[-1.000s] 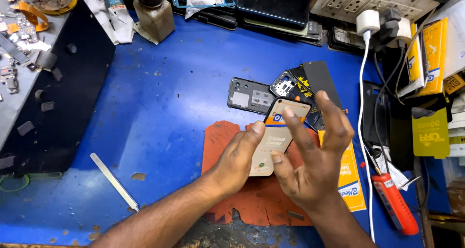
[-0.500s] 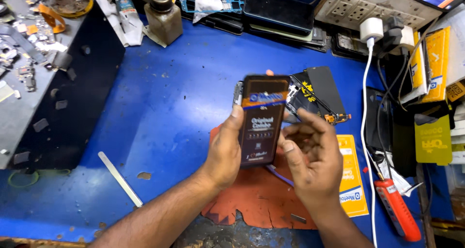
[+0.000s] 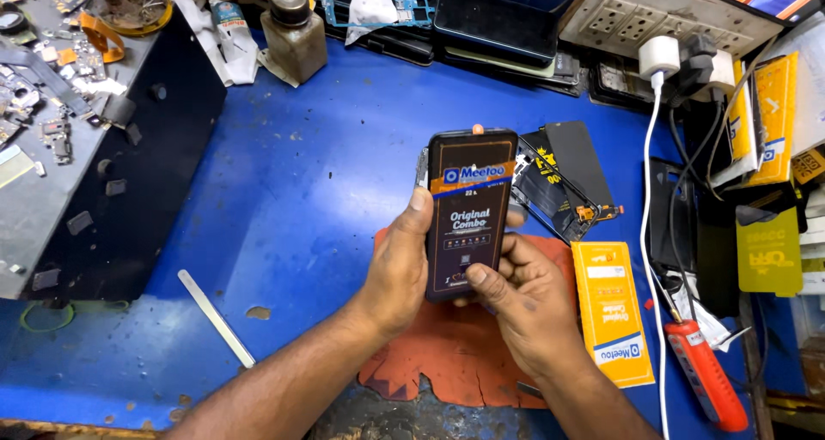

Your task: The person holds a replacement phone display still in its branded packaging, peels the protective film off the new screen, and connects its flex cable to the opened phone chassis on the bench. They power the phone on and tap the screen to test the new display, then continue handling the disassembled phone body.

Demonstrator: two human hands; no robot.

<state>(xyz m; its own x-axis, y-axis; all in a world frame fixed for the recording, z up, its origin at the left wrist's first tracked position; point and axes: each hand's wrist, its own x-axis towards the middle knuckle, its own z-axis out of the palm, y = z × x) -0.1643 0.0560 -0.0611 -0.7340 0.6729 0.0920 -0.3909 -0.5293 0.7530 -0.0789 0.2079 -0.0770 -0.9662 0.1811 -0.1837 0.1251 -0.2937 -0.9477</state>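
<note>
Both hands hold a black phone display panel upright above the blue mat, its face covered by a printed protective film with an orange band. My left hand grips its left edge, thumb on the front. My right hand holds its lower right corner, thumb pressed on the bottom of the film. Behind the panel lies an opened phone body with bare parts. An orange-brown pad lies under the hands.
A yellow packet lies right of the hands, a red-handled tool beyond it. A white charger cable hangs from a power strip. A metal pry strip lies at the left, a glass bottle at the back.
The panel was flipped and raised from lying low between the hands to standing upright, film side facing me. My right hand closed from spread fingers onto its lower corner.
</note>
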